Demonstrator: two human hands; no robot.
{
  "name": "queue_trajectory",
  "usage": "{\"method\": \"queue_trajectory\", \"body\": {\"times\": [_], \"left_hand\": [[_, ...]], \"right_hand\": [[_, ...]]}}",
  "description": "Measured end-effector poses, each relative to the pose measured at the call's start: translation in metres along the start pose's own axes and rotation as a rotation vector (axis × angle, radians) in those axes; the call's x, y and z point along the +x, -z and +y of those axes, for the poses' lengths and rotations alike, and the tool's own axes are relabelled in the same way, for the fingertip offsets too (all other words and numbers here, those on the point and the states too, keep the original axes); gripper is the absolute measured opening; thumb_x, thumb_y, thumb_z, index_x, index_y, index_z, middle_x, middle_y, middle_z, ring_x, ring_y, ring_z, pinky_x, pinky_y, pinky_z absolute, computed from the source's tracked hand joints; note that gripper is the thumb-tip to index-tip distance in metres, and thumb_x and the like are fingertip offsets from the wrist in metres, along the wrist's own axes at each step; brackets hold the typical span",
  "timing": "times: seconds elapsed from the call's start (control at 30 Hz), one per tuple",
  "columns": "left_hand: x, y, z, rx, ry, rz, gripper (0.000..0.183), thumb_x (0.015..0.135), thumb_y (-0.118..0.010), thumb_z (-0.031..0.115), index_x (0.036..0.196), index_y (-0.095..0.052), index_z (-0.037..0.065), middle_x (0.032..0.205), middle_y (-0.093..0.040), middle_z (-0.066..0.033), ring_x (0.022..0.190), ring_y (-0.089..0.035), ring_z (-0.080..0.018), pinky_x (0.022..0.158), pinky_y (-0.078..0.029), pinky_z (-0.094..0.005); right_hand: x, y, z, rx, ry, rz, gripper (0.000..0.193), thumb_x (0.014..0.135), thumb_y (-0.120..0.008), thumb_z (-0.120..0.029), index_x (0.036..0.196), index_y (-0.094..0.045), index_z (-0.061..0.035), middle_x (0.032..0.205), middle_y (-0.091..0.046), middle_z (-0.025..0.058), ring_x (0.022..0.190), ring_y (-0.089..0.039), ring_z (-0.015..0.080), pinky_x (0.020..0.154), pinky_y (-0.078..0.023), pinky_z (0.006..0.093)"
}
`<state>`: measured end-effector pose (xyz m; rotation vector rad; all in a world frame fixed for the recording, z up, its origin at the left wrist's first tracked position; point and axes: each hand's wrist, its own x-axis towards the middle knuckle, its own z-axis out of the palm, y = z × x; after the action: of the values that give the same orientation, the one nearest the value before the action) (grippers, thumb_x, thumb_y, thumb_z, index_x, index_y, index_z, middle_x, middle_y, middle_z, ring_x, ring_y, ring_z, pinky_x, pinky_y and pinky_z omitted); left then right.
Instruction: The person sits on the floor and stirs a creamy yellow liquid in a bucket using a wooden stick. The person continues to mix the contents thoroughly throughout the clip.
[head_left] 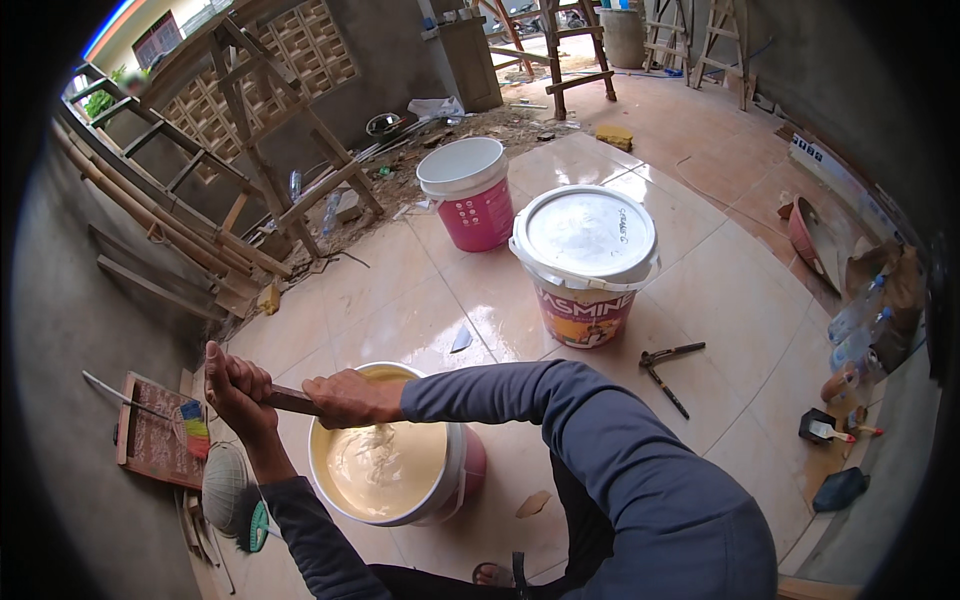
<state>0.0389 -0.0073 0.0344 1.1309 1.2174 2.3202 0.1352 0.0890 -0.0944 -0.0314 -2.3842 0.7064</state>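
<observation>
Here, with left grip point(237, 388) and right grip point(354, 399) both wrapped fully around a flat wooden stick point(292, 400), note the bare length between them and the lower end hidden. Below the right grip, see a bucket point(471, 468) of thick-looking cream liquid point(385, 475). Expect stiff, light wood, likely dragging in the liquid and slippery if wet; hold high, on dry wood. Beyond the grips, find a lidded bucket point(585, 240) and an open pink bucket point(478, 215).

The cream liquid point(375, 485) looks glossy, the stick point(292, 400) wooden, the tiles point(395, 300) shiny.
</observation>
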Motion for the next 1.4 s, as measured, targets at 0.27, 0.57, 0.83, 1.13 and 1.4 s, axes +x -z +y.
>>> {"method": "queue_trajectory", "body": {"times": [0.27,0.57,0.83,1.13,1.4], "left_hand": [[0.018,-0.002,-0.011,0.095,0.219,0.0,0.047,0.103,-0.061,0.046,0.072,-0.042,0.016,0.053,-0.029,0.0064,0.039,-0.029,-0.007,0.039,-0.031,-0.0272],[-0.021,-0.028,0.03,0.272,0.179,0.021,0.042,0.103,-0.068,0.034,0.073,-0.044,0.016,0.054,-0.032,0.0075,0.038,-0.027,-0.0039,0.035,-0.025,-0.0246],[-0.046,-0.035,0.056,0.166,-0.073,-0.038,0.03,0.102,-0.067,0.021,0.077,-0.052,0.013,0.052,-0.034,0.0069,0.037,-0.026,-0.0026,0.033,-0.021,-0.0237],[-0.017,-0.016,0.019,-0.123,-0.073,-0.315,0.041,0.106,-0.057,0.022,0.068,-0.042,0.013,0.049,-0.033,0.0037,0.034,-0.027,-0.0061,0.03,-0.024,-0.0255],[0.007,-0.023,0.006,-0.038,0.068,-0.348,0.043,0.106,-0.056,0.028,0.068,-0.043,0.014,0.05,-0.034,0.0041,0.037,-0.03,-0.0065,0.035,-0.031,-0.0266]], "right_hand": [[-0.018,0.02,0.0,0.057,-0.053,-0.125,0.034,0.087,-0.067,-0.019,0.105,-0.044,-0.0007,0.084,-0.066,0.0227,0.076,-0.066,0.0468,0.065,-0.05,0.0541],[-0.039,0.018,-0.039,0.593,0.091,-0.246,0.03,0.099,-0.064,-0.028,0.103,-0.041,-0.0071,0.078,-0.056,0.0136,0.071,-0.06,0.0349,0.066,-0.044,0.0451],[-0.019,0.031,-0.055,0.44,0.133,-0.156,0.043,0.089,-0.078,-0.024,0.11,-0.048,-0.0025,0.098,-0.063,0.0216,0.095,-0.065,0.0422,0.08,-0.05,0.0502],[-0.007,0.031,-0.015,-0.021,0.041,-0.034,0.043,0.083,-0.08,-0.034,0.104,-0.059,-0.0024,0.093,-0.069,0.0217,0.082,-0.07,0.0425,0.074,-0.056,0.0524],[-0.014,0.034,-0.004,0.028,-0.07,0.037,0.043,0.084,-0.082,-0.036,0.105,-0.06,-0.0062,0.091,-0.068,0.0201,0.086,-0.07,0.042,0.076,-0.055,0.0516]]}}
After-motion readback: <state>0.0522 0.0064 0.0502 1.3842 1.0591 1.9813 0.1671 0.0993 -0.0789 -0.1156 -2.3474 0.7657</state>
